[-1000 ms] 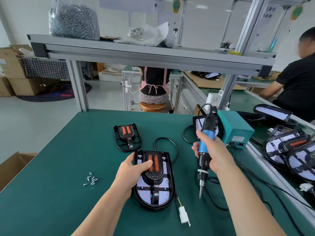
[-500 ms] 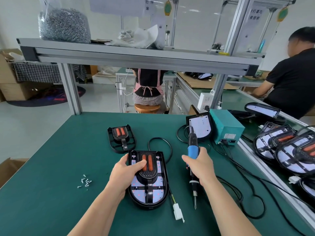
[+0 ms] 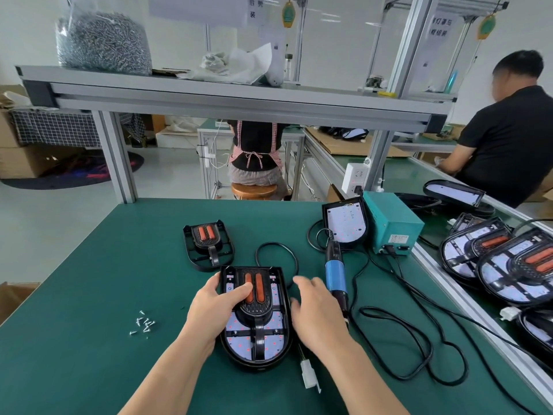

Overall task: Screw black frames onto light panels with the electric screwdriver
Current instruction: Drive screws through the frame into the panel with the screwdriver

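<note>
one light panel [image 3: 270, 346] mid-table, black frame [image 3: 257, 313] on top. left hand [image 3: 214, 307] grips its left edge; right hand [image 3: 317, 314] spread, beside it. one screwdriver [image 3: 335, 272] lies just right. one spare frame [image 3: 208, 245] behind.

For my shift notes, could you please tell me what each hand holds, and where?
The left hand grips the black-framed light panel at its upper left edge; the right hand holds nothing.

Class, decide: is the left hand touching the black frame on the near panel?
Touching. Head view: the left hand rests its thumb on the black frame.
</note>
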